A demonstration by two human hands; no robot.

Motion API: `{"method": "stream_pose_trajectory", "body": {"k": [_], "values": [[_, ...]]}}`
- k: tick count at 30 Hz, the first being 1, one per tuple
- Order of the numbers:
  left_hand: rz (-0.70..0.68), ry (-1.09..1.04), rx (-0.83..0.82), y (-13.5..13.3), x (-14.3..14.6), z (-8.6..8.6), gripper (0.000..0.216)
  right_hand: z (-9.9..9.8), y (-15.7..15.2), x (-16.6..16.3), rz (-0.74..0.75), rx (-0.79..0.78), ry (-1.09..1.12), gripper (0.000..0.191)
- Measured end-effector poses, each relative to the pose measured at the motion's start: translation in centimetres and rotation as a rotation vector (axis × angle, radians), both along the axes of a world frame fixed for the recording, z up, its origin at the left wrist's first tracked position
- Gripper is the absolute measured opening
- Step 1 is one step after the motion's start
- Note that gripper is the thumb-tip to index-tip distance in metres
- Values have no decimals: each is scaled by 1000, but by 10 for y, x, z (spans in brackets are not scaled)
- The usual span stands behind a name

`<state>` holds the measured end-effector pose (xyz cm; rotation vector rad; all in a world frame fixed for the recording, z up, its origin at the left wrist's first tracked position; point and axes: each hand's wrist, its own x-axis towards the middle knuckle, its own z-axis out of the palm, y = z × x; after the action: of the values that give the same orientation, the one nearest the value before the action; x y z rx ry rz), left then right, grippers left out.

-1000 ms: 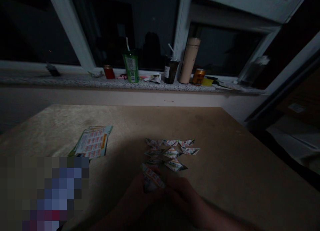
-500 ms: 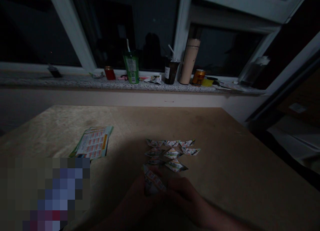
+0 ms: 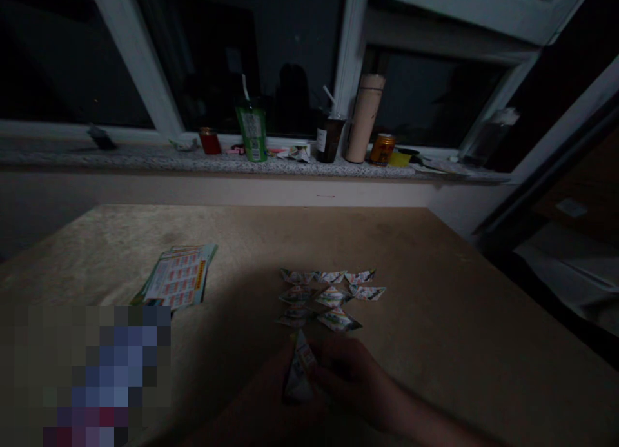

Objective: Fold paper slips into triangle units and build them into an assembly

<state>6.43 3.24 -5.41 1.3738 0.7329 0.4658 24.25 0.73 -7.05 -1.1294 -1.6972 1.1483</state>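
Note:
Between my two hands is a piece of printed paper (image 3: pixel 300 373), folded to a pointed shape with its tip up and away from me. My left hand (image 3: pixel 268 386) grips it from the left and below, its fingers mostly in shadow. My right hand (image 3: pixel 351 376) pinches its right edge with thumb and fingers. Just beyond lie several folded paper boats (image 3: pixel 333 297) in rough rows on the table. A stack of printed leaflets (image 3: pixel 178 276) rests to the left, slightly fanned.
The wooden table (image 3: pixel 435 266) reaches to the wall under a window. On the stone sill (image 3: pixel 159 158) stand a green cup (image 3: pixel 253 134), a dark cup (image 3: pixel 329 140), a pink flask (image 3: pixel 364 121), an orange can (image 3: pixel 382 150) and a red jar (image 3: pixel 209 141). Pixelation covers the lower left.
The paper in my hands has turned more upright and looks narrower, with its point now facing away. My right hand has moved slightly left against it. The boats and leaflets stay put.

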Motion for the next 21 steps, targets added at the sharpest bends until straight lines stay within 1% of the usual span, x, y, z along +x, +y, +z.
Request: {"method": "stream_pose_trajectory", "body": {"k": [2, 4, 7, 9, 11, 14, 16, 18, 21], "values": [[20, 16, 34, 0, -1, -1, 40, -1, 1, 0, -3, -3, 5, 30], [79, 70, 60, 1, -1, -1, 34, -1, 1, 0, -4, -6, -1, 30], [220, 150, 39, 2, 0, -2, 40, -1, 1, 1, 0, -1, -1, 29], [257, 204, 21, 2, 1, -3, 45, 0, 1, 2, -20, 0, 4, 30], [234, 247, 27, 1, 1, -3, 46, 2, 1, 2, -59, 3, 11, 29], [133, 268, 65, -1, 1, -3, 42, 5, 1, 2, -103, -15, 70, 23], [74, 288, 103, -3, 1, -3, 38, 6, 2, 0, -101, -83, 145, 21], [48, 308, 151, -3, 1, -2, 34, 5, 3, -2, -76, -166, 209, 25], [17, 251, 189, -1, 2, -1, 31, 3, 4, -5, -56, -190, 257, 28]]}}
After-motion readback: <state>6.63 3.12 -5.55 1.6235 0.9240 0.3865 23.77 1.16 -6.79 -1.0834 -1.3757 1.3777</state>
